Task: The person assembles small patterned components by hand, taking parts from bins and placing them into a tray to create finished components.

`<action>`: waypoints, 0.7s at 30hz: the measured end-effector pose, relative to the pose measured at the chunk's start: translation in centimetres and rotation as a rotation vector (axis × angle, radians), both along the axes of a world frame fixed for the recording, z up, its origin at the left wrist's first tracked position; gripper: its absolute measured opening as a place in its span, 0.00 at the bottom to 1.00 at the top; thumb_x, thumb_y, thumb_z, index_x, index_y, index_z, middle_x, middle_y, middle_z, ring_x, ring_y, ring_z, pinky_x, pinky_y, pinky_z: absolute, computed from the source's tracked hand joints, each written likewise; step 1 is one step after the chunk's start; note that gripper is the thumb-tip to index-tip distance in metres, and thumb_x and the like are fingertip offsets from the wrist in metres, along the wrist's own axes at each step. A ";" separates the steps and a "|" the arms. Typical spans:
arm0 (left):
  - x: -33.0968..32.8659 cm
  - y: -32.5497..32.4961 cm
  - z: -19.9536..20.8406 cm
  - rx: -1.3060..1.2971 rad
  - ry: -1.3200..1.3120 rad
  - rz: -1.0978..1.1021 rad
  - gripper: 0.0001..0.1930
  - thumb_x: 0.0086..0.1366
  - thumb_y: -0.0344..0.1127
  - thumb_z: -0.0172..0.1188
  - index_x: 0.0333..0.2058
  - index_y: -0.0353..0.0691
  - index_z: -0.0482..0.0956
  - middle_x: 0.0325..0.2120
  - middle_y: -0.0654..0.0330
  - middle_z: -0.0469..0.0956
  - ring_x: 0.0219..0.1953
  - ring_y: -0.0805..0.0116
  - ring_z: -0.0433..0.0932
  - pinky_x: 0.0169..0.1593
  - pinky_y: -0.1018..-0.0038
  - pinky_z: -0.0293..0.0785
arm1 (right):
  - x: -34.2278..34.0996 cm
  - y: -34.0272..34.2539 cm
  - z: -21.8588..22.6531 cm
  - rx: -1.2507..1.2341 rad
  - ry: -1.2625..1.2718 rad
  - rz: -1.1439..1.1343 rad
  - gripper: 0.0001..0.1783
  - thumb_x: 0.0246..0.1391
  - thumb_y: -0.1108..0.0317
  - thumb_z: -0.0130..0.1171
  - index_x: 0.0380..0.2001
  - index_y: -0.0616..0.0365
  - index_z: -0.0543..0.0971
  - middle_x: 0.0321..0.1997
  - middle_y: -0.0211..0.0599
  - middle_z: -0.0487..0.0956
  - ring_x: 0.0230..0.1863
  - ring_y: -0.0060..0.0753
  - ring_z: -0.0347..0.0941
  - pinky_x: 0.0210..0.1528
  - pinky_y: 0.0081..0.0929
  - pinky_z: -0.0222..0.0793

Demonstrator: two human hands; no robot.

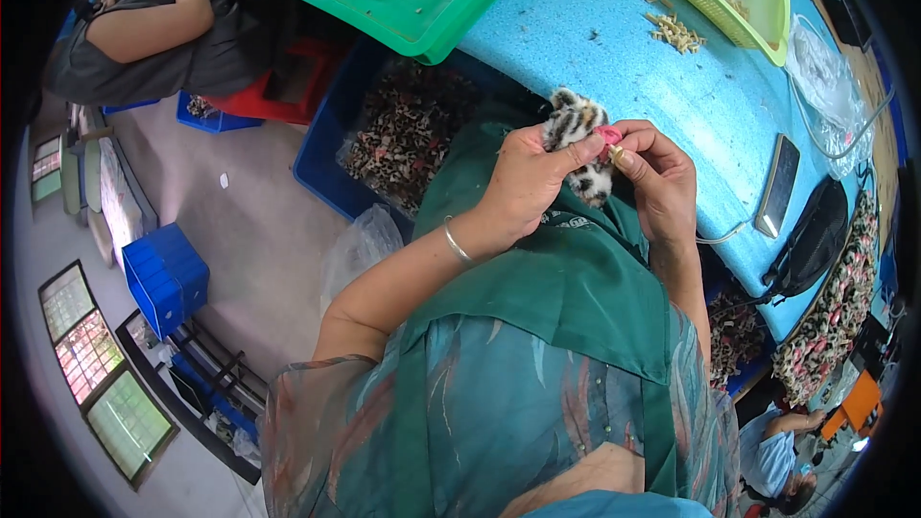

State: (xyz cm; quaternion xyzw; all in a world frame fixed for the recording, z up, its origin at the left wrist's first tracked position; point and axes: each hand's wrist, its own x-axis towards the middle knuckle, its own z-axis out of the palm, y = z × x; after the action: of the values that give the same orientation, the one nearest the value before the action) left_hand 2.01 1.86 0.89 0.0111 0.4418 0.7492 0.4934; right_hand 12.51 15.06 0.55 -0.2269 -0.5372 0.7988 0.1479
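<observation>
My left hand (523, 180) is closed on a small leopard-print plush piece (573, 123) above my lap, at the table's front edge. A bright pink patch (608, 135) shows on the plush between my two thumbs. Between its thumb and fingers my right hand (667, 182) pinches a small tan peg-like piece (616, 151), which is up against the pink patch. Whether the peg's tip is inside the plush I cannot tell. A loose pile of similar tan pieces (677, 34) lies on the blue table (576, 29).
A yellow basket (777, 43) of tan pieces and a green tray (422, 34) with plush stand on the table. A phone (777, 185) and a black pouch (814, 235) lie at right. Left of my lap, a blue bin (312, 158) holds many plush pieces. Another person's arm (153, 24) is at upper left.
</observation>
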 end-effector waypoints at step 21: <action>0.6 0.0 -1.4 -0.087 0.500 0.129 0.08 0.63 0.30 0.62 0.40 0.36 0.81 0.34 0.68 0.80 0.34 0.84 0.73 0.36 0.83 0.71 | -1.1 -1.5 0.2 0.286 -0.075 -0.072 0.09 0.55 0.76 0.59 0.40 0.64 0.74 0.37 0.32 0.77 0.39 0.20 0.72 0.44 0.20 0.69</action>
State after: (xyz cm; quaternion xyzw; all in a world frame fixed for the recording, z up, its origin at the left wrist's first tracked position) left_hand 2.63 1.87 -0.50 0.1464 0.5815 0.7334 0.3202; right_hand 11.38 13.58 0.71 -0.2521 -0.6421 0.6994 0.1872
